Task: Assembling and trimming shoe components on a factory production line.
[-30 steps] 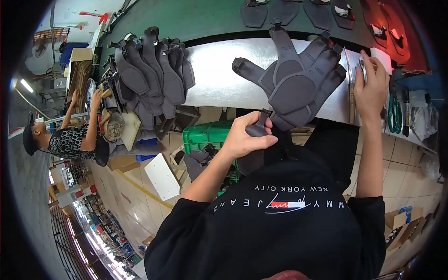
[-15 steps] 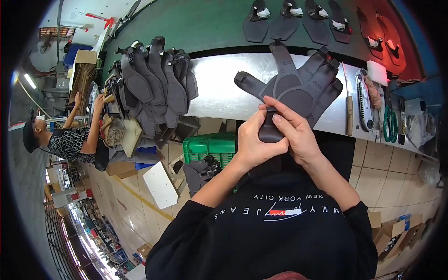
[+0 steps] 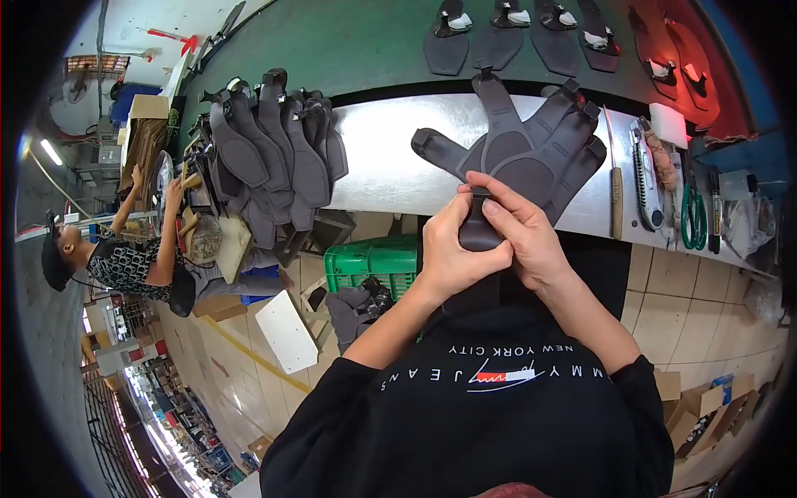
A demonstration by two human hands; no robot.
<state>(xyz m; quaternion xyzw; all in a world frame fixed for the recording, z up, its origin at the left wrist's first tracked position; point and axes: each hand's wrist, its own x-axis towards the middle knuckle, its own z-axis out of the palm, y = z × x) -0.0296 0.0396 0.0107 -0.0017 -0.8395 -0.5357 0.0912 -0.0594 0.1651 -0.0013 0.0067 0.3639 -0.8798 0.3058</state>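
A dark grey shoe insole (image 3: 480, 232) with a black band at its upper end is held in front of my chest by both hands. My left hand (image 3: 452, 253) grips it from the left, the thumb lying across its lower part. My right hand (image 3: 530, 236) pinches the banded end between thumb and fingers. The fingers hide much of the piece. Just beyond my hands, several similar grey insoles (image 3: 544, 170) lie fanned out on the metal tabletop (image 3: 382, 149), their narrow banded ends pointing outward.
A larger pile of grey insoles (image 3: 307, 170) lies to the left. At right are a wooden-handled tool (image 3: 617, 199), a utility knife (image 3: 646, 178) and green-handled scissors (image 3: 694, 220). A green crate (image 3: 369, 266) stands below the table edge. A co-worker (image 3: 133, 257) works at far left.
The view has shifted slightly, so the table and its things sit a little further left. Both hands keep almost the same grip on the insole.
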